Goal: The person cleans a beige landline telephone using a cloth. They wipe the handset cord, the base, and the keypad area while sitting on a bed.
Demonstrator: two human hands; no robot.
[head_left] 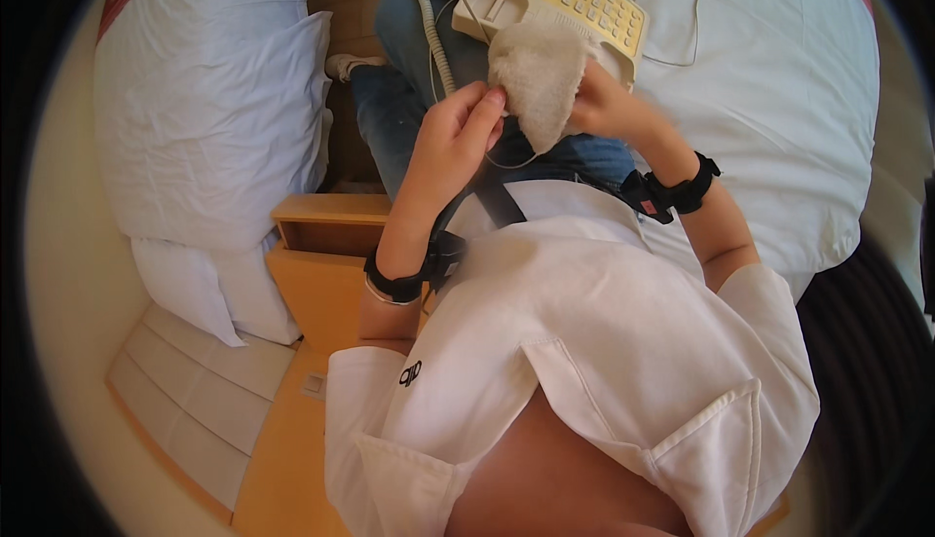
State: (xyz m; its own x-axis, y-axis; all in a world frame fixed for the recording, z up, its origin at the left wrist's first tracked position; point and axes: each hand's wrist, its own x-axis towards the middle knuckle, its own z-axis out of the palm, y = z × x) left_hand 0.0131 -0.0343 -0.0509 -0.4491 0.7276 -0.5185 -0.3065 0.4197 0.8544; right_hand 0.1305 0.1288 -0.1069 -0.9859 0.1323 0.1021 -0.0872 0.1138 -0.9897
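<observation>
A fuzzy off-white cloth (539, 74) hangs bunched between my two hands, its lower end tapering to a point. My left hand (456, 138) is closed in a pinch at the cloth's left edge, thumb on top. From the other side my right hand (606, 104) grips the cloth, most of its fingers hidden behind it. Below the cloth a thin pale cord (511, 165) curves in a short loop; where its ends go is hidden. Just beyond my hands lies a cream desk telephone (584, 6) with a yellow keypad face, partly covered by the cloth.
A coiled cord (429, 26) runs down left of the telephone, over my jeans (394, 128). White bedding (769, 118) spreads to the right, and another white bed (214, 99) stands at left. A wooden nightstand (326, 208) with an open compartment is near my left elbow.
</observation>
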